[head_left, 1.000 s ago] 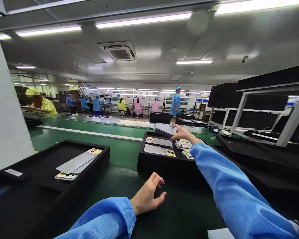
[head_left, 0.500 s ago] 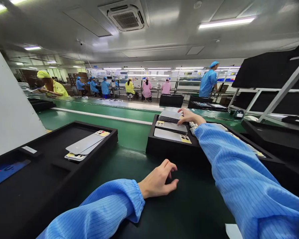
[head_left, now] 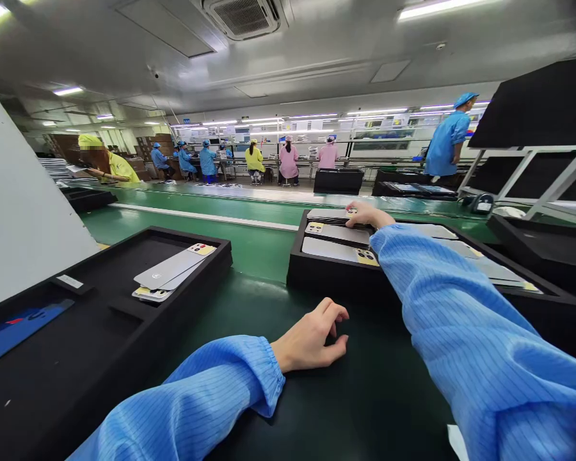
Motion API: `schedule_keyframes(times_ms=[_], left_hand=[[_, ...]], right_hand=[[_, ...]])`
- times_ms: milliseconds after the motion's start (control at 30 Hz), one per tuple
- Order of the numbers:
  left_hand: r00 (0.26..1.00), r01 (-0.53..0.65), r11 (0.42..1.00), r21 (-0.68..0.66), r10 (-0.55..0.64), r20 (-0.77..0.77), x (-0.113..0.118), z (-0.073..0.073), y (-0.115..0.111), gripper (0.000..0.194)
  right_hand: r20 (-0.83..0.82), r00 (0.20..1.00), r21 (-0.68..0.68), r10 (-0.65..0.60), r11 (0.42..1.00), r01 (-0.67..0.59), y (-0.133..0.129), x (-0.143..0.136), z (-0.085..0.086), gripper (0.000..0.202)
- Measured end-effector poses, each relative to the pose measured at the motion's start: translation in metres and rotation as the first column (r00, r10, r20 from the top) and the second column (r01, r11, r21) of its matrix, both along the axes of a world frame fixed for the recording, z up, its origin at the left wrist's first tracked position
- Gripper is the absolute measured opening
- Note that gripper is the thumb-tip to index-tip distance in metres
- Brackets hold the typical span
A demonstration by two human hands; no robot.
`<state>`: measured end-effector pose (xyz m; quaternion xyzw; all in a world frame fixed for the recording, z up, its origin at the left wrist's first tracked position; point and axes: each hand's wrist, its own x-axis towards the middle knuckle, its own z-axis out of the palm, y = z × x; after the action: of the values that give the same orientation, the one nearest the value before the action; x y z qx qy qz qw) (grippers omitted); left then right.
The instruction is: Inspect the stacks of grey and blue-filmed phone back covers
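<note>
In the head view, my right hand [head_left: 370, 215] reaches to the far compartment of a black foam tray [head_left: 336, 272]. Its thumb and fingers grip the right end of a stack of silver phone back covers [head_left: 327, 214]. Two nearer rows hold more covers of the same kind: a middle cover [head_left: 340, 234] and a front cover [head_left: 333, 250], each with a yellowish camera area. My left hand [head_left: 312, 339] hangs over the dark green surface in front of the tray, fingers loosely curled, thumb apart, holding nothing.
A second black tray [head_left: 192, 307] at left holds several covers [head_left: 173, 272] and a blue sheet [head_left: 24, 330]. A white panel [head_left: 24, 211] rises at far left. Dark trays [head_left: 547, 250] and a metal frame [head_left: 564, 173] stand right. A person in yellow [head_left: 118, 168] works across the line.
The far stack now sits lower in the tray, my right hand still at its end. My left hand keeps its pose. The view has shifted slightly, and the standing person in blue appears farther right.
</note>
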<state>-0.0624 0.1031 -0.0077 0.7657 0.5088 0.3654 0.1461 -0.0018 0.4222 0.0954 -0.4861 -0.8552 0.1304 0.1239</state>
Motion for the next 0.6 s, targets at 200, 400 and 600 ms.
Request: schedule_keyframes(times_ms=[200, 400, 600], left_hand=[[1.000, -0.004, 1.000, -0.003, 0.004, 0.003, 0.000, -0.001, 0.000, 0.024], [1.000, -0.005, 1.000, -0.002, 0.005, -0.004, 0.000, 0.000, 0.000, 0.023], [1.000, -0.011, 1.000, -0.006, 0.011, -0.005, 0.000, 0.002, -0.001, 0.024]], right_hand=[[-0.097, 0.988, -0.035, -0.124, 0.992, 0.121, 0.005, 0.004, -0.018, 0.030], [-0.148, 0.974, -0.136, -0.170, 0.979, 0.150, 0.005, 0.005, -0.012, 0.028], [-0.251, 0.955, -0.260, -0.156, 0.962, 0.089, 0.002, 0.008, -0.008, 0.027]])
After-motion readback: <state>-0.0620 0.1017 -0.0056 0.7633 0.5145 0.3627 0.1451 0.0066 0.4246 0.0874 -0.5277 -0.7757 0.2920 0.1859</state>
